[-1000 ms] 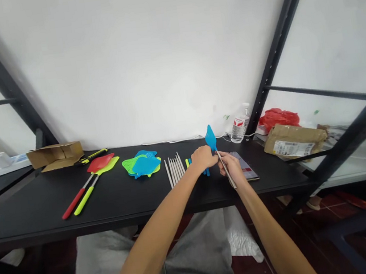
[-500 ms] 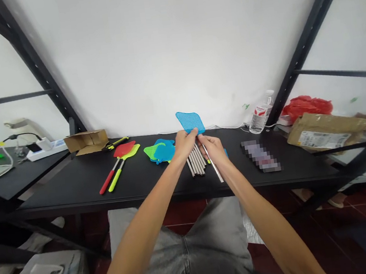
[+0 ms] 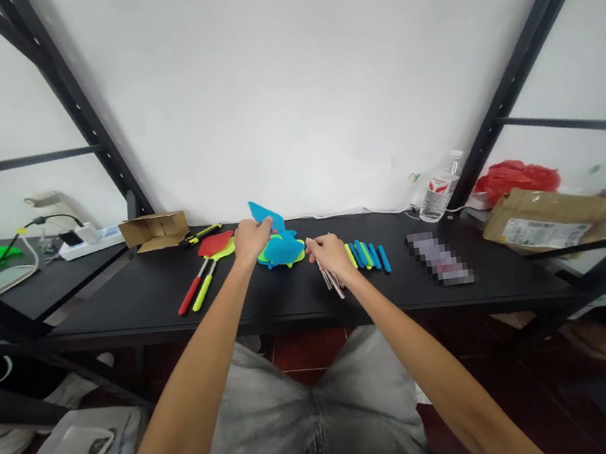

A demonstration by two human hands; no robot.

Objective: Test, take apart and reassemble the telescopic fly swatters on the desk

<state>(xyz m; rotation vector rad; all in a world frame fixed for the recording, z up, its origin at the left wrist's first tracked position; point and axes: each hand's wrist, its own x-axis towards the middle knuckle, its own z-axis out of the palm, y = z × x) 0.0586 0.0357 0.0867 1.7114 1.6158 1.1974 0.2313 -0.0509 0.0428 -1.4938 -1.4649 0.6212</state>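
My left hand point(image 3: 253, 239) pinches a blue fly swatter head point(image 3: 266, 215), raised above the pile of blue and green swatter heads point(image 3: 282, 249). To its right, my right hand point(image 3: 330, 252) has its fingers closed on a metal tube point(image 3: 337, 286), just over the bunch of other metal tubes point(image 3: 325, 277); the hand hides most of them. Several blue and yellow-green handle grips point(image 3: 372, 256) lie right of that hand. Left of the pile rest a red fly swatter point(image 3: 196, 279) and a yellow-green fly swatter point(image 3: 208, 284), each with head, tube and handle.
An open cardboard box point(image 3: 155, 231) and a yellow-black cutter knife point(image 3: 203, 234) sit at the back left. Toward the right are a water bottle point(image 3: 440, 190), a blurred-out flat object point(image 3: 440, 259), a taped parcel point(image 3: 547, 218) and a red plastic bag point(image 3: 517, 178). Black frame posts flank the tabletop point(image 3: 139, 301).
My hands have parted. The left has carried the blue swatter head leftward over the pile, and the right has shifted slightly left with the tube, uncovering the handle grips.
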